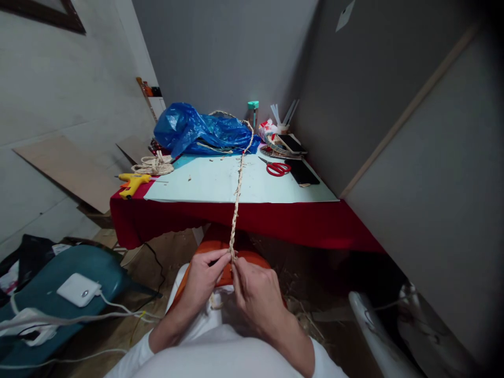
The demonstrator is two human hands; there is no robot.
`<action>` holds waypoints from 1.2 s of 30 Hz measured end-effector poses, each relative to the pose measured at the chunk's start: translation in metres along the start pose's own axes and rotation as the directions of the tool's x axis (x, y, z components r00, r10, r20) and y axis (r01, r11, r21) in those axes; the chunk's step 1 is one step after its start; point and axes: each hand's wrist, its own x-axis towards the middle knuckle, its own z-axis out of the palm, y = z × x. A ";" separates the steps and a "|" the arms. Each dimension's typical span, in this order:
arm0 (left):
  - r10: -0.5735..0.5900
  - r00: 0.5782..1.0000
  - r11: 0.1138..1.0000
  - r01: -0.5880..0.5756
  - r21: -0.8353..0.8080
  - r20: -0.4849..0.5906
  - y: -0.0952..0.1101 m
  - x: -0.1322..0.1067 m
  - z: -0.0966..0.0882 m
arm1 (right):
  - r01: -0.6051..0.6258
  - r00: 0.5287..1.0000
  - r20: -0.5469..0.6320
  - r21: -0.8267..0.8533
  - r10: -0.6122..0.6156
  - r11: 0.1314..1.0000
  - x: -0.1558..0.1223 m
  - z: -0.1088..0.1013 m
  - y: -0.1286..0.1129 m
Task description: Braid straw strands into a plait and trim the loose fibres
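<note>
A pale braided cord (pixel 237 210) runs from the far side of the table, over its front edge, down to my hands above my lap. My left hand (pixel 207 273) pinches the near end of the braid between thumb and fingers. Right beside it, my right hand (pixel 255 286) also has its fingers closed on the braid, partly hiding it. A short loose tail of fibre hangs below my hands. The cord's far part lies over a crumpled blue plastic bag (pixel 205 128).
On the pale board (pixel 205 184) lie red-handled scissors (pixel 277 168) and a black phone (pixel 301 172). A yellow glue gun (pixel 134 184) and a coiled cord (pixel 154 164) sit at the table's left. A teal chair (pixel 90 257) with a white device (pixel 79 290) and cables stands left.
</note>
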 end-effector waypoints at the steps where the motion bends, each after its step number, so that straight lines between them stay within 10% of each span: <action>1: -0.019 1.000 0.999 0.020 -0.025 0.017 -0.001 -0.002 0.000 | 0.014 1.000 -0.005 -0.023 -0.014 1.000 0.000 0.003 -0.003; 10: -0.058 0.993 0.990 0.071 -0.119 0.105 0.000 -0.004 -0.004 | 0.107 0.994 0.028 -0.059 -0.106 0.992 -0.002 -0.014 -0.009; 13: -0.039 0.991 0.997 0.048 -0.066 0.128 0.004 -0.003 -0.008 | -0.051 0.997 -0.055 0.134 0.059 0.990 0.004 -0.026 -0.006; 18: 0.042 0.984 0.997 -0.053 0.062 0.175 0.014 -0.003 -0.012 | -0.253 0.963 0.217 0.543 0.157 0.800 0.021 -0.008 0.004; 36: 0.256 0.955 0.807 -0.298 0.510 0.153 0.017 -0.017 -0.023 | -0.338 0.933 0.191 0.752 0.304 0.566 0.019 0.008 0.017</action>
